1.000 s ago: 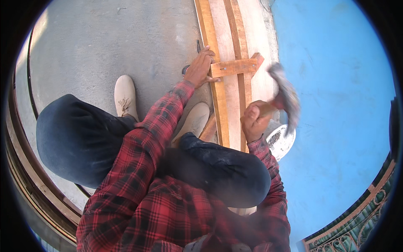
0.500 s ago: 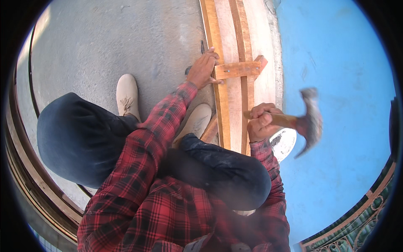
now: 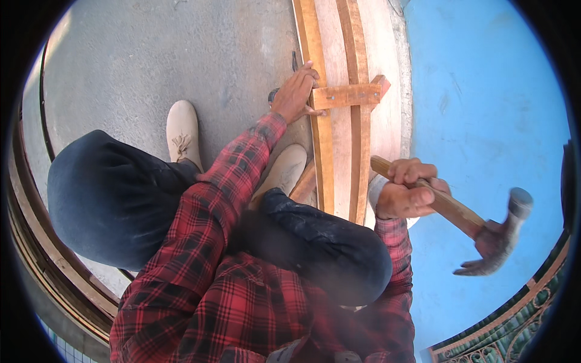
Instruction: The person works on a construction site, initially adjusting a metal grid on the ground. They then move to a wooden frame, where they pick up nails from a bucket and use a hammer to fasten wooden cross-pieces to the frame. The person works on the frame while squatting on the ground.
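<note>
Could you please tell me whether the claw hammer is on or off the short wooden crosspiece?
Off: the right hand grips the claw hammer, with a visible gap between it and the short wooden crosspiece.

Your hands (image 3: 296,92): two, upper centre and right of centre
Hammer (image 3: 457,212): you hold one, lower right
Long wooden rails (image 3: 311,39): two, upper centre
Crosspiece (image 3: 348,95): one, upper centre
Slanted wooden ends (image 3: 304,183): two showing, near centre
Your shoes (image 3: 183,130): two, left of centre and centre
</note>
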A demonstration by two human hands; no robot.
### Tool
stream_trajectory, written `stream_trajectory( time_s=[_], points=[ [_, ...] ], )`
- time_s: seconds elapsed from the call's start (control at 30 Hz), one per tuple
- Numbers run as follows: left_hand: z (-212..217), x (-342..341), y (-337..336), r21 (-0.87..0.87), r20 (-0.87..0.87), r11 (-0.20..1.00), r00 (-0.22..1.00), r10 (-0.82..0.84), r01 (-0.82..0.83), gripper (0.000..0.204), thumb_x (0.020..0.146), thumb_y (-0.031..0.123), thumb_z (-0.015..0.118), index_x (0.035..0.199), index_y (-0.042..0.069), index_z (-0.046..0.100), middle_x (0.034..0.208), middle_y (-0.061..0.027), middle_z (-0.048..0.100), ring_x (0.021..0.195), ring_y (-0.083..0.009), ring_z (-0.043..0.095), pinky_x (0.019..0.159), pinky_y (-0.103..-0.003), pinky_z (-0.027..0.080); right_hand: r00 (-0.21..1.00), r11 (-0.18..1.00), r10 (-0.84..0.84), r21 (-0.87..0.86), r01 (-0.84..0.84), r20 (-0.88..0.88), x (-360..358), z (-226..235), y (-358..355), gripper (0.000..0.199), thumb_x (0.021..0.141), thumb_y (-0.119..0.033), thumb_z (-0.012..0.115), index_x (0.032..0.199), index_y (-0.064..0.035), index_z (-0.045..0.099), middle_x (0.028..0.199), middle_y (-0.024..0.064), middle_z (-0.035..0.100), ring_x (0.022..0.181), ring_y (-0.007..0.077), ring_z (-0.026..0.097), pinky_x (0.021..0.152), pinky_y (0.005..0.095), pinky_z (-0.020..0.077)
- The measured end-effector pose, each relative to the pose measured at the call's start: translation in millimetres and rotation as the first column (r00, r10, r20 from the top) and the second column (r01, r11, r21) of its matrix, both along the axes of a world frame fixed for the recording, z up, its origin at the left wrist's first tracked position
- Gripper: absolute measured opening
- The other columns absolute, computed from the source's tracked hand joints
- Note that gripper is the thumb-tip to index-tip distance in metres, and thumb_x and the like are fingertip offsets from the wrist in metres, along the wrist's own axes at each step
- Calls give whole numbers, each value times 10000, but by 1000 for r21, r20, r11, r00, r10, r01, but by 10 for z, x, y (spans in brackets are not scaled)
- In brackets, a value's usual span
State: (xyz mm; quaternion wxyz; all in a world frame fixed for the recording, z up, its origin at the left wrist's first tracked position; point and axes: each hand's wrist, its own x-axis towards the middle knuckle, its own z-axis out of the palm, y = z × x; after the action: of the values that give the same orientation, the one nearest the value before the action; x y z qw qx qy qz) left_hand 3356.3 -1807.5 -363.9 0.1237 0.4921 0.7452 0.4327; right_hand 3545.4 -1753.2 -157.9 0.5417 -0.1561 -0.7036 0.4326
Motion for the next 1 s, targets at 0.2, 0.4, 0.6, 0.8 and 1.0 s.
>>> stream_trajectory(
  time_s=[0.2,0.4,0.6,0.8,1.0],
  points=[
    [35,-82,54,12,-31,1000,999,17,-16,733,545,328,921,1050,97,443,1264,-77,489,1419,-301,310,1165,-422,339,354,949,242,-296,106,903,396,-435,58,271,994,-219,517,1047,47,517,684,235,579,618,426,601,573,439,460],
    [-19,-10,-84,-21,-25,1000,1000,8,-9,717,545,336,920,1031,91,454,1249,-68,497,1414,-303,320,1151,-420,356,962,987,11,-160,35,274,-118,723,-22,369,1004,-401,506,1064,-48,420,664,55,480,480,78,413,407,223,355],
    [28,51,121,32,-6,999,1000,-27,28,727,532,351,923,1031,94,460,1250,-70,497,1411,-295,328,1150,-418,356,243,997,-62,70,-24,968,593,-968,38,306,997,-316,533,1074,-26,474,650,209,554,516,396,551,488,467,442],
    [-27,37,-91,-70,-23,997,999,24,-26,720,535,355,920,1031,92,469,1254,-68,503,1409,-287,333,1147,-430,353,591,944,142,-289,161,794,212,198,-8,303,1033,-291,454,1049,7,509,655,16,509,518,85,477,478,272,395],
    [51,-12,-28,2,-25,1000,1000,-10,10,695,542,347,916,1007,84,472,1251,-77,514,1410,-299,327,1131,-443,362,999,997,50,-55,-51,-20,68,-78,-33,450,983,-438,537,1142,-28,443,748,129,556,516,218,525,472,339,457]
  ],
)
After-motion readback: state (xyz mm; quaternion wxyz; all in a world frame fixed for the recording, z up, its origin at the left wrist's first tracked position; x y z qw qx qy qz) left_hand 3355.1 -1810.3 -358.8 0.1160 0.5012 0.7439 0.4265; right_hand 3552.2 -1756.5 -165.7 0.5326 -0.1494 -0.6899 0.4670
